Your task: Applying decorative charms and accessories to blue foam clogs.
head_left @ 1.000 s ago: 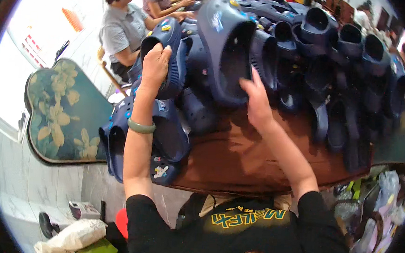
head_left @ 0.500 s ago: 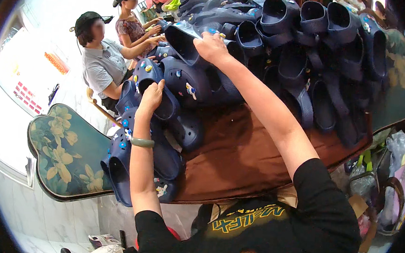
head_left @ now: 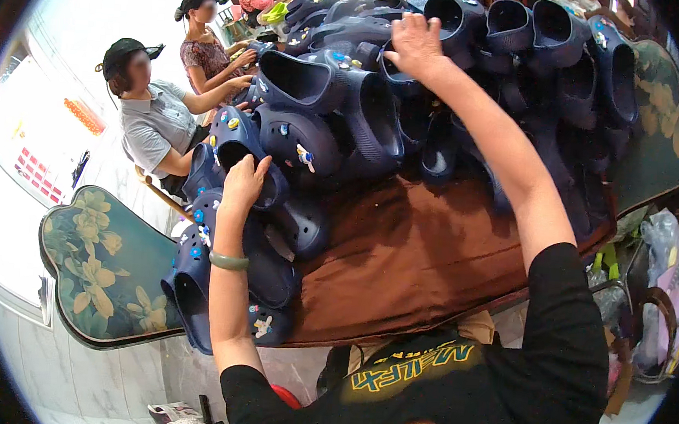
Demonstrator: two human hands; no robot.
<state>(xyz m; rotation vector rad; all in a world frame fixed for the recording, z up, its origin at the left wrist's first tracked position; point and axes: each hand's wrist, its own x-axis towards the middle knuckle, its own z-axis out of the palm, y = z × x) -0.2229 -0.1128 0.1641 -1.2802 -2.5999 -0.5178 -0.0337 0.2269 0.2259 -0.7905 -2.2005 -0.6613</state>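
Note:
A big heap of dark blue clogs (head_left: pixel 378 112) with small coloured charms covers the brown table (head_left: pixel 415 257). My left hand (head_left: pixel 245 183) grips the rim of one dark blue clog (head_left: pixel 238 146) at the heap's left side; a green bangle circles that wrist. My right hand (head_left: pixel 416 46) reaches far across and rests, fingers spread, on clogs at the back of the heap; I cannot tell whether it holds one.
Two people in caps (head_left: pixel 153 112) sit at the table's left end, handling clogs. A chair with a floral cushion (head_left: pixel 95 274) stands at my left. Another floral cushion (head_left: pixel 669 117) and plastic bags (head_left: pixel 658 274) are at the right.
My right hand has moved from the front of the heap up to its far back. My left hand stays on the same clog at the left.

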